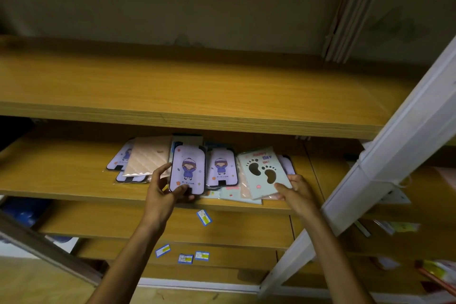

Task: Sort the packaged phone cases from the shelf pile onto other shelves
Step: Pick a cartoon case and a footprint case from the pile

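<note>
A pile of packaged phone cases lies on the middle wooden shelf. My left hand grips a lilac case with a cartoon girl, tilted up off the pile. My right hand pinches the lower corner of a pale green case with two footprints, which rests on the pile's right side. Another lilac girl case lies between them. To the left sit a peach quilted case and more lilac ones beneath it.
The upper shelf is bare wood. Small blue-edged labels lie on the lower shelves. A white metal upright slants along the right; more packets lie beyond it. A grey bar crosses the lower left.
</note>
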